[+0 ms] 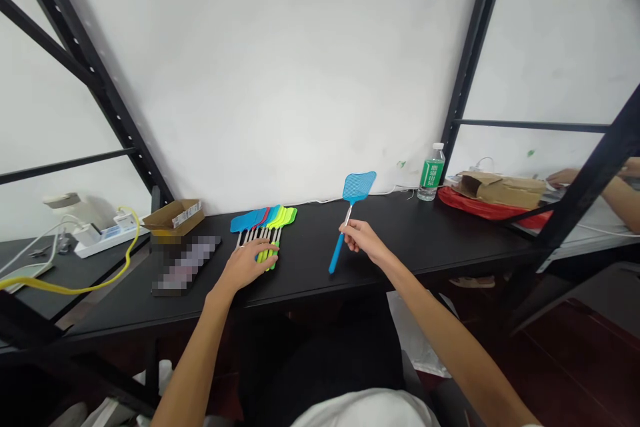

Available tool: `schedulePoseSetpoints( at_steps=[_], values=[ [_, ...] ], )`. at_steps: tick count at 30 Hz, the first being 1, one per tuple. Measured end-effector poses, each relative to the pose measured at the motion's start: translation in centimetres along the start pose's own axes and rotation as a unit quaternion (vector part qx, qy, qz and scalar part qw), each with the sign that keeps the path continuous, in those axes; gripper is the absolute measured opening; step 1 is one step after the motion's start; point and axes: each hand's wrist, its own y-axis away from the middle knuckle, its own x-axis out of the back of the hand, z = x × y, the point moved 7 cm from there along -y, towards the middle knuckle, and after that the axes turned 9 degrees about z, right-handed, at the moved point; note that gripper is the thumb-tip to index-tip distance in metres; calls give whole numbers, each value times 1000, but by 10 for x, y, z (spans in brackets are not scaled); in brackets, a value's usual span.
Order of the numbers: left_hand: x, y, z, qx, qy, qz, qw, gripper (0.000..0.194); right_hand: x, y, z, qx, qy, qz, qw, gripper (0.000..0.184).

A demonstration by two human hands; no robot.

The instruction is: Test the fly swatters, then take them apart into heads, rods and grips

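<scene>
A blue fly swatter [359, 187] is pinched by its metal shaft, just above the blue handle, in my right hand [361, 238]. Its mesh head points up and away from me, over the black table [400, 233]. To the left, a row of fly swatters [265, 218] in blue, red, yellow-green and green lies side by side with the heads toward the wall. My left hand [249, 260] rests over their handles with its fingers stretched out, hiding several of the grips.
An open cardboard box [175, 219] and a blurred-out flat item [187, 267] lie at the left, near a power strip [110, 239] and yellow cable [131, 253]. A water bottle [432, 173] stands at the right. Beyond the rack post, another person's hand [563, 178] is near cardboard [505, 191].
</scene>
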Motion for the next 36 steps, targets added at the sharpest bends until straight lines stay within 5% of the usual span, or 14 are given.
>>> schedulePoseSetpoints(
  at_steps=[5,9,16,23,29,36],
  values=[
    [6,-3,15,-10,-6,16,1000,39,-3,0,1,-10,-47,4,999,31],
    [14,-2,67,-51,86,51,994,42,-11,4,3,-39,-66,-9,997,33],
    [-8,14,149,-64,140,10,988,41,-26,16,-5,-41,-121,-37,991,43],
    [-9,19,155,-88,14,54,995,29,-37,27,-11,-20,-80,-43,996,52],
    [-12,21,160,-92,-50,53,993,39,-38,27,-7,-4,-70,-34,997,55],
    [-3,20,164,-71,157,-21,985,42,-43,26,-14,26,-117,-83,989,46]
  ],
)
